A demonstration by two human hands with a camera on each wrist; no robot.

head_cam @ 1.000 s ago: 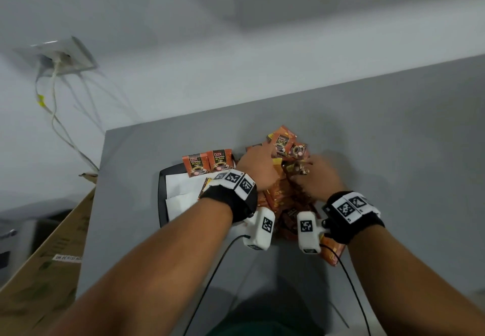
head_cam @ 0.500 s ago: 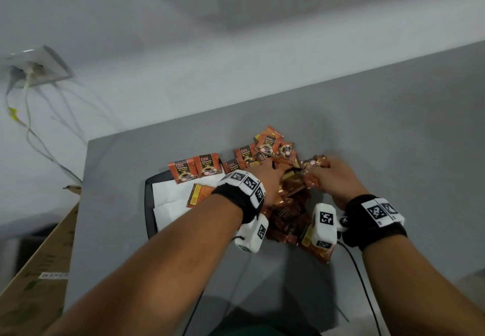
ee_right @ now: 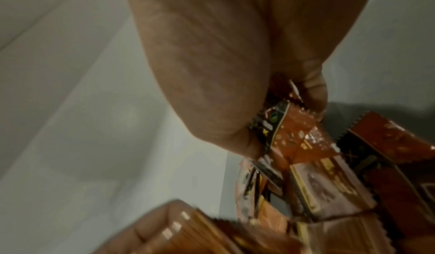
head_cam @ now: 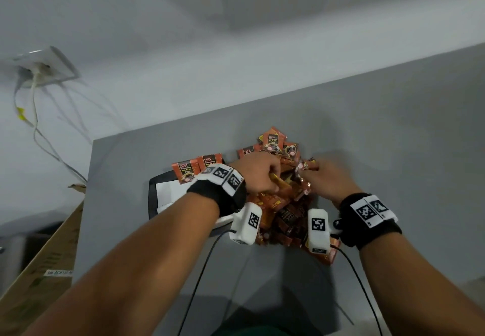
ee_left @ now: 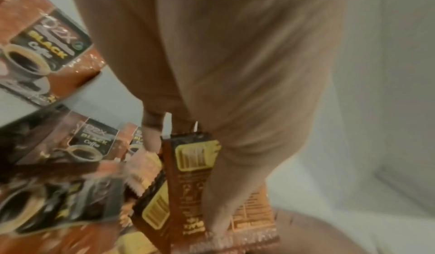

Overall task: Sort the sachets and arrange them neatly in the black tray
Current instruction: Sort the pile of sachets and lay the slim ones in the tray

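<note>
Orange-brown sachets [head_cam: 284, 212] lie heaped on the grey table [head_cam: 393, 151] just right of the black tray [head_cam: 152, 193], much of the heap hidden under both hands and the tray half covered by the left forearm. Left hand [head_cam: 258, 172] pinches a sachet showing its yellow-panelled back [ee_left: 188, 167]; right hand [head_cam: 328, 180] pinches a crinkled one [ee_right: 303, 128], its print too blurred to read. Sachets along the tray's far edge [head_cam: 195, 169] read "D2X BLACK Coffee".

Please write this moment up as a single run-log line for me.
left hand: grips sachet | right hand: pinches sachet | pile: unsorted beside black tray | tray: two sachets at far edge
</note>
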